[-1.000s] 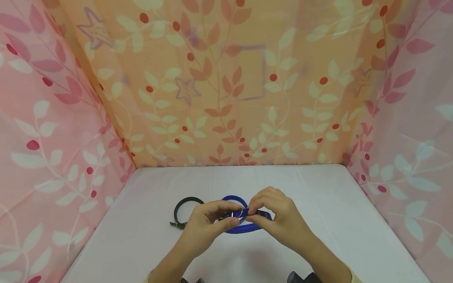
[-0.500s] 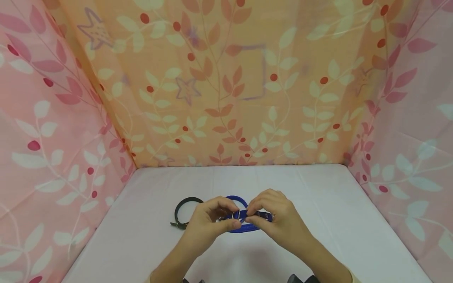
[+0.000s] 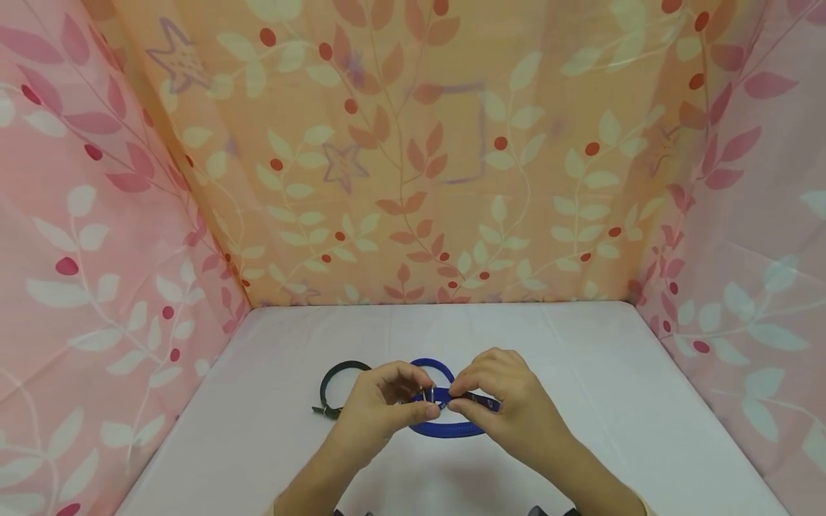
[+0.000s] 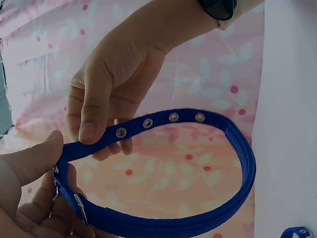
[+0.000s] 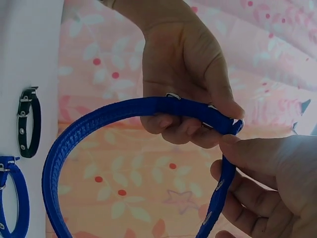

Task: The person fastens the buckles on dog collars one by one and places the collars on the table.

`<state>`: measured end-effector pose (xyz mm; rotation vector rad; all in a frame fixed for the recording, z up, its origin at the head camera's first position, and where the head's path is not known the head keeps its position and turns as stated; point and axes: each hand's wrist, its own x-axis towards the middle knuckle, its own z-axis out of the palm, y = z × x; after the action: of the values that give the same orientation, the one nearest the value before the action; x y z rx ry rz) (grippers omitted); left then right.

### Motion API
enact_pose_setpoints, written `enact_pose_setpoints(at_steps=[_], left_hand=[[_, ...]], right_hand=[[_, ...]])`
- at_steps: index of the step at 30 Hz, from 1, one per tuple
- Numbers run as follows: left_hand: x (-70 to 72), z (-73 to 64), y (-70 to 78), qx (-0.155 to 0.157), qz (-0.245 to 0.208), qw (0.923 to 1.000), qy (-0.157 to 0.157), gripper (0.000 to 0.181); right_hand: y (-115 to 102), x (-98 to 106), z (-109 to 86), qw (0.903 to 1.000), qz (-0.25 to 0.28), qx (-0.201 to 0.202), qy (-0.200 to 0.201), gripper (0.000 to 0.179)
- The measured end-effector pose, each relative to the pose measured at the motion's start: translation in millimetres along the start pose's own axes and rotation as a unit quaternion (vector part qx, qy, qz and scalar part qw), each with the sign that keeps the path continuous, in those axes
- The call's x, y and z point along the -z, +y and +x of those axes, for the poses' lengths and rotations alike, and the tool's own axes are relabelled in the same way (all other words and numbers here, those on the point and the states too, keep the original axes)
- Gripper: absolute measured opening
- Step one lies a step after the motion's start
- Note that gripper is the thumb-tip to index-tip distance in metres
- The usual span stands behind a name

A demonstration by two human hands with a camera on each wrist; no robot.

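Observation:
A blue collar [image 4: 242,173] with metal eyelets hangs as a loop between both hands. My left hand [image 3: 377,401] grips its buckle end, thumb on top; a metal buckle [image 4: 80,208] shows beside the fingers in the left wrist view. With thumb and fingertips, my right hand [image 3: 506,390] pinches the eyelet strap [image 5: 223,186] close to my left thumb. There the strap meets the buckle end, but fingers partly hide how far it passes through. The eyelets run along the strap away from the right thumb.
On the white table [image 3: 581,344], a black collar [image 3: 325,390] lies to the left, partly behind my left hand. A second blue collar [image 3: 432,362] lies behind the held one. Patterned cloth walls [image 3: 413,179] enclose the table at the back and sides.
The held collar's lower loop has dropped slightly toward me in the head view. The strap between the hands has shifted a little and both hands keep their hold.

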<state>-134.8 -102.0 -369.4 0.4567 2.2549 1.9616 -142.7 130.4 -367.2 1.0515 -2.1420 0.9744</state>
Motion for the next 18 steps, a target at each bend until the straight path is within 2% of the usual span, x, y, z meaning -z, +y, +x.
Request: enact_pose_setpoints(at_steps=[4, 10, 12, 15, 18], left_hand=[[0.4, -0.8, 1.4, -0.013, 0.023, 0.9996, 0.001, 0.028], [-2.8, 2.0, -3.3, -0.003, 0.021, 0.9994, -0.026, 0.028], [-4.7, 3.1, -5.8, -0.005, -0.005, 0.9995, -0.031, 0.028], [-6.2, 3.6, -7.7, -0.018, -0.062, 0.9973, -0.034, 0.029], [-6.0, 3.0, -7.4, -0.035, -0.108, 0.9934, -0.014, 0.033]], right_hand=[[-1.7, 0.0, -0.1, 0.999, -0.021, 0.035, 0.016, 0.022], [-2.4, -2.9, 1.2, 0.9933, -0.026, 0.102, 0.047, 0.013], [-2.6, -2.4, 1.2, 0.9947, -0.012, 0.092, 0.044, 0.014], [-0.7, 1.2, 1.4, 0.9979, 0.014, 0.055, 0.031, 0.021], [2.8, 7.0, 1.9, 0.9996, 0.025, 0.012, 0.005, 0.029]])
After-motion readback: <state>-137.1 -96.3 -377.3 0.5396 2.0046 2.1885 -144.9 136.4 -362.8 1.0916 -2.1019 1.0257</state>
